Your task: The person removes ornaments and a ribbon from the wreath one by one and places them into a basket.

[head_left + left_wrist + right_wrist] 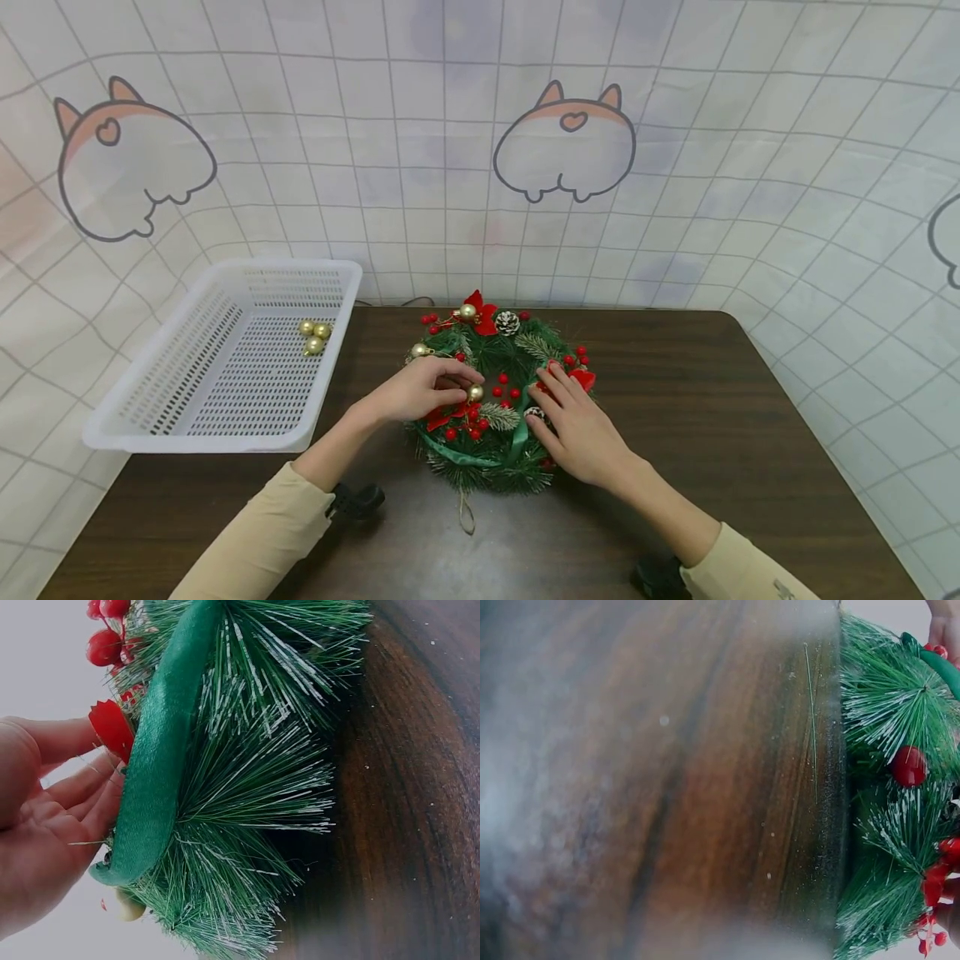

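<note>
A green Christmas wreath (pixel 468 478) lies on the table, trimmed with red berries, red flowers, pine cones, gold balls and a green ribbon (pixel 157 750). My left hand (pixel 416 389) reaches over its left side, thumb and index finger pinching a gold ball (pixel 476 392) above a red flower (pixel 447 414). In the left wrist view, petals and ribbon partly hide the fingers. Spread fingers of my right hand (pixel 581 433) rest on the wreath's right side, beside a pine cone (pixel 535 413) and a red flower (pixel 583 380).
A white perforated basket (pixel 112 429) stands to the left with several gold balls (pixel 314 344) in it. The dark wooden table (pixel 690 400) ends at a curtain (pixel 420 233) behind. A string loop (pixel 467 515) sticks out from the wreath's near edge.
</note>
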Demonstrator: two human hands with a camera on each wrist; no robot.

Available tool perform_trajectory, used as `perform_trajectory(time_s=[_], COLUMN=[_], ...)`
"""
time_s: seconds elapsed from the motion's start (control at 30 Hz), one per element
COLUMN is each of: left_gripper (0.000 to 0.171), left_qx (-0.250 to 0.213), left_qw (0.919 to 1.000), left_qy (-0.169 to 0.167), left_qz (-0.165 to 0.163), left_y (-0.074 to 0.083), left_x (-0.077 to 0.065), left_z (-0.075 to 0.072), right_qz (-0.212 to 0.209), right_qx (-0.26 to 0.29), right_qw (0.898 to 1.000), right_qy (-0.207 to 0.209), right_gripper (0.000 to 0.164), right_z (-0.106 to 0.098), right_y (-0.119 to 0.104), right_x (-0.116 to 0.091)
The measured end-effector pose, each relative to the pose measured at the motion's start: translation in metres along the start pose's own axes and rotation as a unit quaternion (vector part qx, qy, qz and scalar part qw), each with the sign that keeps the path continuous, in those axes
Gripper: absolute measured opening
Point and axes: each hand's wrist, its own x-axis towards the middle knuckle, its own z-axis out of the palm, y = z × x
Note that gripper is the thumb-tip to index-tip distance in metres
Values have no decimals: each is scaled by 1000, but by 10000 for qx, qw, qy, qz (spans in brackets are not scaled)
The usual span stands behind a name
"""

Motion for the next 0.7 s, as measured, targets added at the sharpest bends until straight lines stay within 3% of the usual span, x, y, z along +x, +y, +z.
perform_trajectory(time_s=[0.23, 0.7], left_gripper=[31, 33], left_qx=[249, 82], left_qw=[9997, 9996], left_qy=[-18, 198], left_qz=[11, 169], left_y=[0, -5], left_x=[-2, -4], left_z=[2, 5], right_qz=[36, 71], right_qx=[10, 13], right_qw=[10000, 10000], right_qy=[-12, -42], right_gripper=[54, 54], right_z=[0, 0], right_y=[-1, -1], right_x=[0, 0])
